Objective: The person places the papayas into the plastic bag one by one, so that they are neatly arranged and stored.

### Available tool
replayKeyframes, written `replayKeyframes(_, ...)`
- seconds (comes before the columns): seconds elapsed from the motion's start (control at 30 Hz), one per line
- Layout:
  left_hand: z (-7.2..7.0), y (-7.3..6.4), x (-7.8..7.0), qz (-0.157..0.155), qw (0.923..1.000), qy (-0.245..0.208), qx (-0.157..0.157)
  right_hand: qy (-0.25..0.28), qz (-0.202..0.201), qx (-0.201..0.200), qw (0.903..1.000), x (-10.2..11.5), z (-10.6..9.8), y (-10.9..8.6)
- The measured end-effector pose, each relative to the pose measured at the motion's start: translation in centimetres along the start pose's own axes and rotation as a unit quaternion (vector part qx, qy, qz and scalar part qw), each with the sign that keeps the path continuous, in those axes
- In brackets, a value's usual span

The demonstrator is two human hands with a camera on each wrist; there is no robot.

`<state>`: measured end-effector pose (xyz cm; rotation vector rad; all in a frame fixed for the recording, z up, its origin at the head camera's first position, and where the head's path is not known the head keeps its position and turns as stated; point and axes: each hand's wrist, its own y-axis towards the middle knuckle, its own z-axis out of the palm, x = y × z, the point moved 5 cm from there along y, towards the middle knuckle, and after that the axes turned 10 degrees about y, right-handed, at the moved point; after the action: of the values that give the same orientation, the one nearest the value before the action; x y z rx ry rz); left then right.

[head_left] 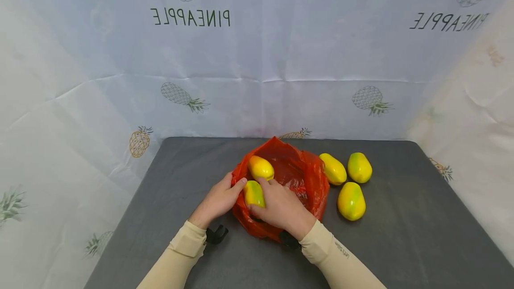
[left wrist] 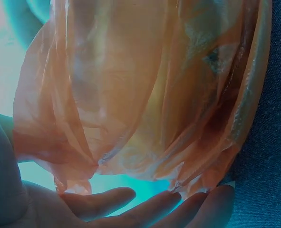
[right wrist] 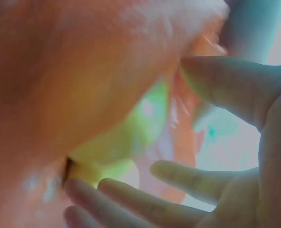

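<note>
A red plastic bag (head_left: pixel 317 168) stands with its mouth wide on the dark table. My left hand (head_left: pixel 218 197) holds its left rim, thumb on the inner side and fingers outside; the left wrist view shows the fingers (left wrist: pixel 150 204) along the bag's edge. Inside lie two mango-like yellow fruits: one orange-tinged fruit (head_left: pixel 261 167) farther back and one yellow-green fruit (head_left: pixel 254 193) nearer. My right hand (head_left: pixel 283 204) reaches into the mouth beside the nearer fruit. In the right wrist view its fingers (right wrist: pixel 150 204) are spread, with gaps around the green-yellow fruit (right wrist: pixel 145 118).
Right of the bag, three more yellow-green fruits lie close together: a back left one (head_left: pixel 334 169), a back right one (head_left: pixel 359 167) and a front one (head_left: pixel 351 201). A pineapple-printed curtain (head_left: pixel 257 57) hangs behind the table (head_left: pixel 401 235).
</note>
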<state>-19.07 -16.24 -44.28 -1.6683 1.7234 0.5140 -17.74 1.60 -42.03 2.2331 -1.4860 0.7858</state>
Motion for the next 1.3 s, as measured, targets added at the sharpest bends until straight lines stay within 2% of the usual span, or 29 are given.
replayKeyframes(0.2,0.0,-0.1,0.0,-0.002,0.9999,0.01,-0.002,-0.015,-0.028,-0.036,0.9989,0.7,-3.4,-1.6)
replayKeyframes(0.33,-0.1,-0.2,0.0,-0.003,0.9999,0.012,-0.001,-0.021,-0.031,-0.064,0.9973,0.3,-5.7,-2.8)
replayKeyframes(0.53,-0.1,0.0,0.1,-0.007,0.9999,0.015,0.0,-0.032,-0.018,-0.105,0.9938,-1.6,-8.7,-4.4)
replayKeyframes(0.8,-0.1,0.4,0.0,0.0,0.9998,0.015,0.009,-0.028,0.005,-0.157,0.9873,-5.6,-12.0,-7.0)
replayKeyframes(1.1,0.2,0.6,0.4,-0.008,0.9998,0.008,0.016,-0.028,0.08,-0.157,0.984,-10.4,-12.3,-8.9)
replayKeyframes(1.3,0.2,0.6,0.4,-0.007,0.9998,0.015,0.014,-0.041,0.104,-0.168,0.9795,-12.6,-11.9,-9.8)
